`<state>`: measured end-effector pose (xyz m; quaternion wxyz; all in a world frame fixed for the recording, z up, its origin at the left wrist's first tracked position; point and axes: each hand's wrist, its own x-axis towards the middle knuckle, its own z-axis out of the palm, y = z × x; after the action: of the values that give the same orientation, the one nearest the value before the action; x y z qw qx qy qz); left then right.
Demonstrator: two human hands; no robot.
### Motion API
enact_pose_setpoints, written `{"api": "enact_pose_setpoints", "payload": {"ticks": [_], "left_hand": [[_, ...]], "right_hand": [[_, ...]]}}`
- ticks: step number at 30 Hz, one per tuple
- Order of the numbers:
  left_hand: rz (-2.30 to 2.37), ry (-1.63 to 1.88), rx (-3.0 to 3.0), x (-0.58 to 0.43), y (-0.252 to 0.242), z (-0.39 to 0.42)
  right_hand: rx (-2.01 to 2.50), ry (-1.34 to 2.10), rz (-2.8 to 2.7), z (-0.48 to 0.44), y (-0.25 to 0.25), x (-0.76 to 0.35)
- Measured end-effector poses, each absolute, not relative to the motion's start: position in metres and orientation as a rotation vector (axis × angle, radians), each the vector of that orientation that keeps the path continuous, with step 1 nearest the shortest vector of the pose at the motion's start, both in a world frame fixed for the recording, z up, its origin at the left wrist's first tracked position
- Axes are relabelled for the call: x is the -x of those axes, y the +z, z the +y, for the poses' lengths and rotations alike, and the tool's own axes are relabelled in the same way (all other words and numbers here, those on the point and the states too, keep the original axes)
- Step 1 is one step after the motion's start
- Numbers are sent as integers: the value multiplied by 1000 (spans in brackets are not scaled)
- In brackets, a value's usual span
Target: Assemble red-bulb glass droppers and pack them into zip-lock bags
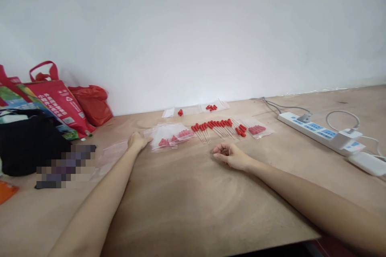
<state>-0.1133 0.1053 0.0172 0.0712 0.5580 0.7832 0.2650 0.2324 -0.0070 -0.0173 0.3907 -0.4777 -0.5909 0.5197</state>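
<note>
My left hand point(138, 142) is at the left of the work area, its thumb stretched right toward overlapping clear zip bags point(159, 130) with red pieces inside. Its other fingers are partly hidden, and nothing shows in its grasp. Flat clear bags point(113, 154) lie beside that wrist. My right hand point(230, 156) rests on the table with fingers loosely curled, a gap between thumb and fingers, and nothing visible in it. Just beyond it lies a row of thin pale sticks with red tips point(215, 125). Loose red pieces point(240, 130) sit at the row's right end, beside another filled bag point(257, 129).
Farther back, red pieces point(211, 107) lie on clear plastic near the wall. A white power strip point(316, 128) with plugs and cables stands right. Red shopping bags point(60, 104), a black bag point(33, 140) and a blurred-out object point(66, 164) are left. The wooden table's edge point(271, 245) runs in front.
</note>
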Motion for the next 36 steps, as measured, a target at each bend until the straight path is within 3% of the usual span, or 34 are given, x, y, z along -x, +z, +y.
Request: {"api": "enact_pose_setpoints", "payload": {"ticks": [5,9,13,17,22,24,30,36], "left_hand": [[2461,747,-1575,108,23,103],[2544,1060,-1694,105,44,90],[2040,1354,-1780,96,70,73],[1409,949,-1664,70,76,49],[1115,343,-1774,25,41,32],[1106,321,-1950,11,25,30],[1096,762,-2573,-5,14,3],[873,476,-2568,8,8,-29]], "right_hand": [[1206,1337,-1507,-7,-17,-232],[1199,1315,-1548,-7,-19,-232],[1202,1291,-1579,-7,-20,-232],[1244,1131,-1666,0,-23,-233],[1330,526,-1921,12,-25,-237],[1414,325,-1974,17,-23,-241],[1768,38,-1943,37,-10,-242],[2003,63,-1942,70,0,-218]]}}
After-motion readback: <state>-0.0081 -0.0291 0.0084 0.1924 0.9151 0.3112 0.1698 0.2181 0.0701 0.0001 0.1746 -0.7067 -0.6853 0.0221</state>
